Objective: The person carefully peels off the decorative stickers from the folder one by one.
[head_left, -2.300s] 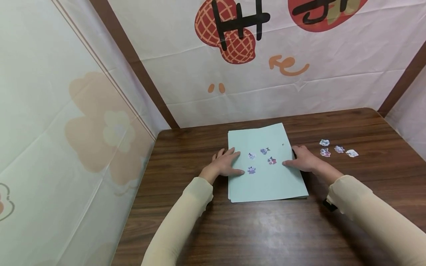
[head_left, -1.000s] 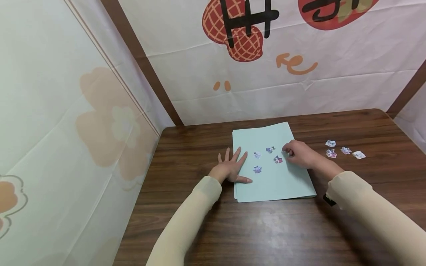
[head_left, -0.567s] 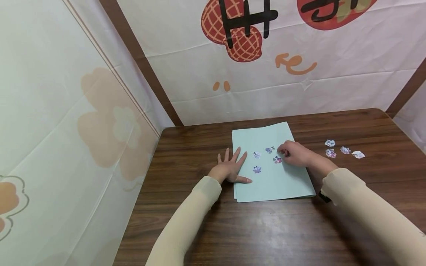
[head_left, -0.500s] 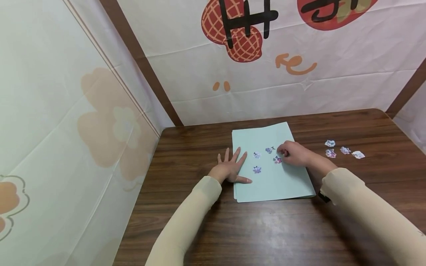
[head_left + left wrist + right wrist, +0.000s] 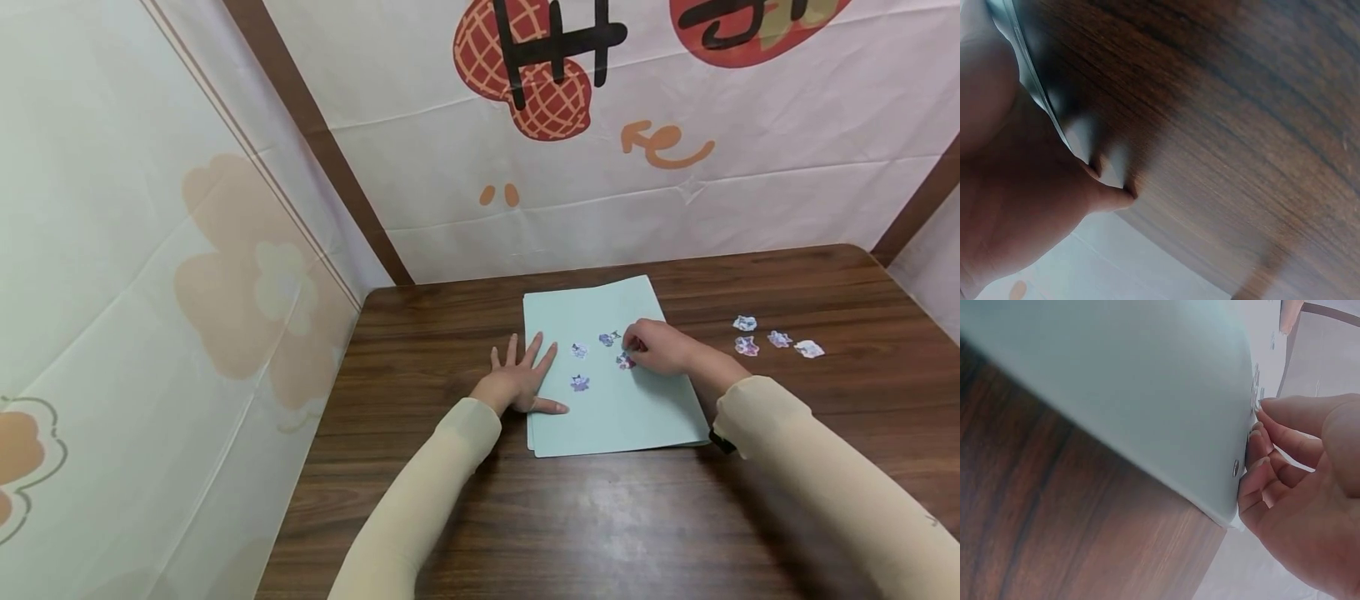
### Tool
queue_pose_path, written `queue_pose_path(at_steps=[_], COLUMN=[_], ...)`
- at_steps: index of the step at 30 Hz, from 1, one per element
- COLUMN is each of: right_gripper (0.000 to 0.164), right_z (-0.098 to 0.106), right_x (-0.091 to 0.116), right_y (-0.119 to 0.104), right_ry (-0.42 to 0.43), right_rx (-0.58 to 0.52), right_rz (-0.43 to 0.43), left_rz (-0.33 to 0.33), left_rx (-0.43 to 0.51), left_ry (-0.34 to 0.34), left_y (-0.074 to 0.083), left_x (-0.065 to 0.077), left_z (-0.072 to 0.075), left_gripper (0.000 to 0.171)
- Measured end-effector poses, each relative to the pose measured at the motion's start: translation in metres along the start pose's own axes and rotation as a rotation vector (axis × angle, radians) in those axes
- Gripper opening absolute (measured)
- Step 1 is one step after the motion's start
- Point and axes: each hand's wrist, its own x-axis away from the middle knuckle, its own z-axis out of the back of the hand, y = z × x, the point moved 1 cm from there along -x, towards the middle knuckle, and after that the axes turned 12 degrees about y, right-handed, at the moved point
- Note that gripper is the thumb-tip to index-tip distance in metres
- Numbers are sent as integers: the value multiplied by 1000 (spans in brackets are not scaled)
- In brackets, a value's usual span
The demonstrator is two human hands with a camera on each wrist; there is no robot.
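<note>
Where the head view covers the dark wood-grain table [image 5: 570,525], a stack of pale mint-green sheets [image 5: 607,421] lies on it, edges slightly out of line. Four small stickers [image 5: 580,383], irregular in outline, mainly purple and white, lie on the top sheet; one, a pink-tinged sticker [image 5: 624,362], is at the fingertips of the right hand [image 5: 662,346]. Four loose stickers [image 5: 780,339] lie on the table, right of the stack. The left hand [image 5: 520,379] rests on the left edge, fingers spread.

Left wrist view: the sheets present a thin, pale edge beside the hand.

Right wrist view: plain, smooth surface, small dark mark [image 5: 1235,467]; fingers curled, thumb and forefinger tips close together; whether they grip the sticker cannot be told
</note>
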Motion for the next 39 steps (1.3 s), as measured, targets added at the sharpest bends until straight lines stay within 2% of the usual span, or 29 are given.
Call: queue_pose_path(at_steps=[10, 19, 26, 39], right_gripper=[10, 19, 14, 12], right_z=[-1, 0, 2, -1], right_x=[-1, -1, -1, -4], right_y=[-3, -5, -8, -5], right_ry=[-8, -26, -55, -47], right_rx=[7, 4, 2, -10], right_rz=[-22, -36, -21, -53], left_rz=[5, -5, -4, -1], left_rx=[-15, -10, -19, -13], left_ry=[1, -2, 2, 10], left_y=[1, -1, 0, 1], left_x=[-1, -1, -1, 0], left_z=[-1, -1, -2, 0], left_gripper=[111, 111, 111, 111])
